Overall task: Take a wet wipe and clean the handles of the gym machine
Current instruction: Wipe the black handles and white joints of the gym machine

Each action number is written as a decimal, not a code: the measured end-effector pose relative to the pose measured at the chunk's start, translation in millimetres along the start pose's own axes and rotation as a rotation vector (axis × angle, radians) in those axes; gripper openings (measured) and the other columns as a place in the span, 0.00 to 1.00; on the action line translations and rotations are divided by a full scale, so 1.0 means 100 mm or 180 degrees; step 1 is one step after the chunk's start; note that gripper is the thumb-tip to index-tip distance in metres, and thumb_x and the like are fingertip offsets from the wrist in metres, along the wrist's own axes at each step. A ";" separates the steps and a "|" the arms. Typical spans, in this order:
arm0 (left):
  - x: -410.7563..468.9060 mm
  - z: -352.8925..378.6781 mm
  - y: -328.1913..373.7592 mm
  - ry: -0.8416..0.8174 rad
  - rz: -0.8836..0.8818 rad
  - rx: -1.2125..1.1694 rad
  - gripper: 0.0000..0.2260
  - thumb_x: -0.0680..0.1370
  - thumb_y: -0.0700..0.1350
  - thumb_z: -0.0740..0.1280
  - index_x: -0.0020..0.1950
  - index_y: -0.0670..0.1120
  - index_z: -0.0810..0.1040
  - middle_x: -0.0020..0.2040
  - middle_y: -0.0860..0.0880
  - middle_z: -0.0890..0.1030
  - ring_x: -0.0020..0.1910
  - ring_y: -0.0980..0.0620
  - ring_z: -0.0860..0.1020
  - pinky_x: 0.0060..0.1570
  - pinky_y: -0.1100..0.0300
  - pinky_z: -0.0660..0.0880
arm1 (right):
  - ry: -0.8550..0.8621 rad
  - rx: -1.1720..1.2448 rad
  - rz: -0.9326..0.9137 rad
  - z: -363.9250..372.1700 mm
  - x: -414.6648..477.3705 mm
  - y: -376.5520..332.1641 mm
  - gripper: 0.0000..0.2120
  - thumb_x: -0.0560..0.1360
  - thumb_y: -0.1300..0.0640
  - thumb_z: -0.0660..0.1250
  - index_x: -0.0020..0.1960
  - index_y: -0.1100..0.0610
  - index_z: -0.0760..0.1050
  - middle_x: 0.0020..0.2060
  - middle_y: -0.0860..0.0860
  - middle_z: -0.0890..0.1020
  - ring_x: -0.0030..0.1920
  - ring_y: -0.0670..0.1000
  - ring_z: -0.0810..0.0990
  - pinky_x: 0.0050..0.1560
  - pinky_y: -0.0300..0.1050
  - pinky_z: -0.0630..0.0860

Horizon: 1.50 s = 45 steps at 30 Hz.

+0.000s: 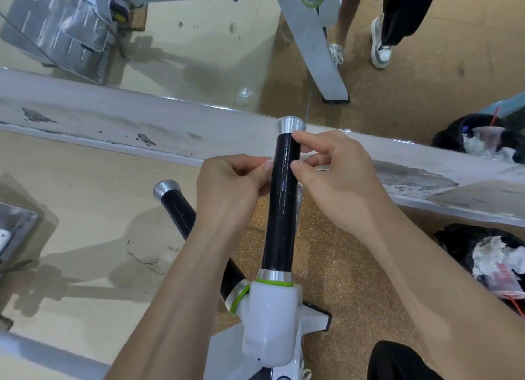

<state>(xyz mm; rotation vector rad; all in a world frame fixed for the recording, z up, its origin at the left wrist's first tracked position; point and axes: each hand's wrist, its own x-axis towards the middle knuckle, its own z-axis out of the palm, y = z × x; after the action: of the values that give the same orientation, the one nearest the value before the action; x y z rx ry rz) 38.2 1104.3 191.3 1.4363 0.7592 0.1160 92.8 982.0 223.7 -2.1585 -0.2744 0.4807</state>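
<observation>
An upright black handle (284, 197) with a silver end cap (291, 124) rises from the machine's white hub (270, 314). My left hand (233, 189) pinches at the handle's left side, thumb against the grip. My right hand (338, 177) pinches at its right side, just below the cap. A thin pale wet wipe (322, 168) shows only as a sliver under my right fingers; the rest is hidden behind the handle and my hands. A second black handle (177, 209) angles out to the lower left, untouched.
A worn grey frame beam (113, 118) crosses behind the handle. Black rubbish bags holding crumpled white wipes lie at the right (494, 260) and far right (483, 141). Another person's legs and shoes (380, 50) stand at the top right beside a grey machine leg (321, 52).
</observation>
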 end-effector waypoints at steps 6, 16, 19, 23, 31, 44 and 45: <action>0.16 0.15 0.05 0.0251 0.0278 0.0181 0.04 0.73 0.42 0.71 0.39 0.49 0.84 0.37 0.49 0.85 0.41 0.48 0.84 0.49 0.48 0.80 | -0.0060 -0.0058 -0.0048 -0.02 0.00 -0.02 0.16 0.75 0.61 0.65 0.58 0.45 0.78 0.55 0.47 0.76 0.45 0.42 0.79 0.50 0.41 0.76; 0.07 0.05 0.03 0.0196 0.0120 0.0301 0.07 0.73 0.41 0.72 0.35 0.50 0.82 0.33 0.49 0.84 0.37 0.49 0.83 0.47 0.47 0.81 | -0.0188 0.0276 0.0248 -0.09 -0.06 -0.01 0.18 0.77 0.62 0.63 0.59 0.43 0.76 0.52 0.43 0.79 0.31 0.41 0.76 0.29 0.32 0.70; 0.17 0.17 0.02 0.0259 -0.0023 -0.0090 0.07 0.74 0.39 0.70 0.37 0.47 0.82 0.36 0.44 0.83 0.38 0.45 0.83 0.45 0.47 0.81 | -0.0122 0.0728 0.0548 -0.08 -0.14 0.02 0.18 0.76 0.62 0.65 0.63 0.47 0.75 0.50 0.42 0.81 0.43 0.43 0.81 0.46 0.31 0.76; 0.06 0.05 -0.11 -0.0023 -0.0154 0.0109 0.05 0.75 0.38 0.69 0.40 0.43 0.80 0.40 0.39 0.83 0.37 0.45 0.83 0.41 0.54 0.81 | -0.0238 0.0952 0.0700 -0.02 -0.25 0.07 0.19 0.75 0.61 0.66 0.64 0.47 0.74 0.55 0.47 0.81 0.57 0.44 0.79 0.63 0.50 0.73; 0.23 0.20 0.04 0.0276 -0.0354 -0.1016 0.02 0.72 0.35 0.71 0.42 0.41 0.82 0.38 0.43 0.82 0.38 0.47 0.81 0.43 0.55 0.80 | -0.0319 0.1339 0.0834 -0.05 -0.35 0.08 0.20 0.75 0.61 0.66 0.65 0.48 0.73 0.59 0.41 0.78 0.52 0.43 0.81 0.59 0.49 0.77; 0.17 0.07 -0.06 -0.0017 -0.0055 -0.0263 0.04 0.74 0.39 0.71 0.43 0.39 0.81 0.40 0.37 0.81 0.38 0.45 0.80 0.42 0.53 0.81 | -0.0203 0.1074 0.0804 -0.02 -0.37 0.06 0.18 0.74 0.60 0.67 0.62 0.46 0.75 0.57 0.40 0.80 0.57 0.42 0.78 0.61 0.52 0.74; 0.13 0.03 -0.07 -0.0082 -0.0067 -0.0132 0.04 0.74 0.40 0.71 0.43 0.39 0.82 0.40 0.38 0.81 0.38 0.46 0.80 0.41 0.54 0.81 | -0.0202 0.1067 0.0811 -0.03 -0.37 0.05 0.18 0.74 0.60 0.67 0.62 0.47 0.76 0.56 0.40 0.80 0.57 0.42 0.78 0.61 0.52 0.74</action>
<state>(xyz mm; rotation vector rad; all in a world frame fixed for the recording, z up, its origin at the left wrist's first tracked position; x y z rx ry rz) 47.4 1107.5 179.4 1.3877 0.7465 0.0964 61.0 963.6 229.8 -1.8584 0.0481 0.6889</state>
